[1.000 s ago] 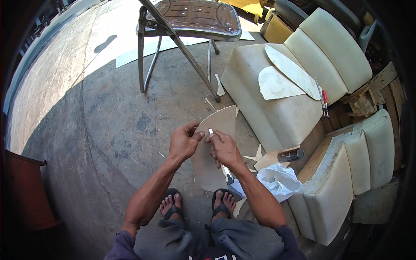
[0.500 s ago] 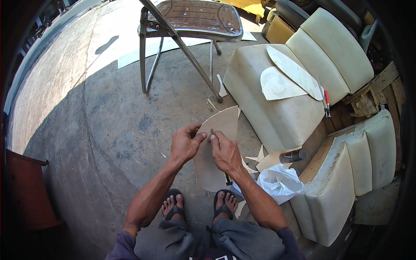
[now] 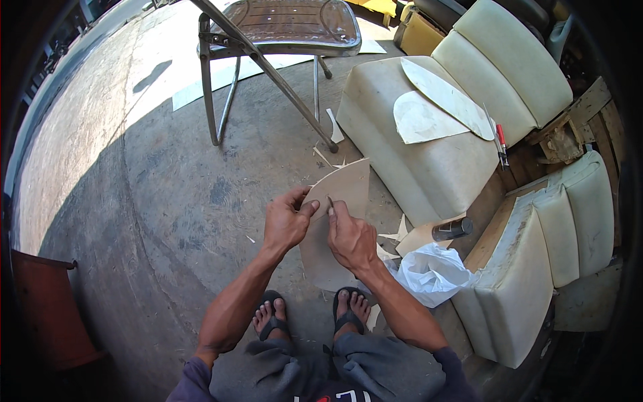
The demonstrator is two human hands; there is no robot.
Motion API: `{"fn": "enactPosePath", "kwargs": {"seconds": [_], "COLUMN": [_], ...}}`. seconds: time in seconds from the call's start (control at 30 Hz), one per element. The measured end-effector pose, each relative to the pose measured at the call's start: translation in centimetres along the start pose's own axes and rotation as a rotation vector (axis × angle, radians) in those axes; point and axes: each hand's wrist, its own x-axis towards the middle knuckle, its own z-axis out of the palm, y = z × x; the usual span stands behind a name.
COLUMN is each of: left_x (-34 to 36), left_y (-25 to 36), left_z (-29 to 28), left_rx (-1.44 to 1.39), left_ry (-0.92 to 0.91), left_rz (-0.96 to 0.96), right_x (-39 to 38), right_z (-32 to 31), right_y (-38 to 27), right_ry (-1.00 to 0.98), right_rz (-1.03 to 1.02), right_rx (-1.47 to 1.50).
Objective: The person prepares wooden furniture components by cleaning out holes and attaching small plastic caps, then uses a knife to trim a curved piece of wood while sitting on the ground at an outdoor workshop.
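A tan, thin board-like sheet (image 3: 347, 185) with a curved upper edge is held tilted above the ground in front of my feet. My left hand (image 3: 289, 220) pinches its left edge, thumb on the face and fingers behind. My right hand (image 3: 351, 234) is closed around a small pointed tool, of which only the dark tip (image 3: 330, 201) shows, close to the sheet's surface. Its handle is hidden in my fist, so I cannot tell its exact kind. Thin pale offcuts (image 3: 322, 156) lie on the concrete just beyond the sheet.
A folding chair (image 3: 281, 28) stands ahead. Cream seat cushions (image 3: 395, 161) fill the right, bearing white cut pieces (image 3: 429, 120) and a red-handled tool (image 3: 501, 137). A white plastic bag (image 3: 432, 273) and a dark cylindrical container (image 3: 452, 229) lie nearer. A reddish bin (image 3: 50, 308) is at left.
My right hand has shifted slightly, and the tool's tip now angles differently by the sheet. The left hand keeps its pinch. The whole view has moved a little.
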Motion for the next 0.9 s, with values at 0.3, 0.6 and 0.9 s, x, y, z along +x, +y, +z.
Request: {"fn": "enactPosePath", "kwargs": {"seconds": [0.3, 0.6, 0.9], "left_x": [0.9, 0.4, 2.0], "left_y": [-0.4, -2.3, 4.8], "left_z": [0.7, -0.2, -4.6], "left_rx": [-0.276, -0.305, 0.046], "left_ry": [-0.011, 0.128, 0.056], "left_rz": [-0.099, -0.112, -0.213], "right_x": [-1.1, -4.5, -6.9], "right_z": [-2.9, 0.0, 2.9], "right_y": [4.6, 24.2, 25.6], "right_ry": [-0.090, -0.171, -0.212], "right_rz": [0.178, 0.486, 0.302], "right_rx": [0.157, -0.542, -0.133]}}
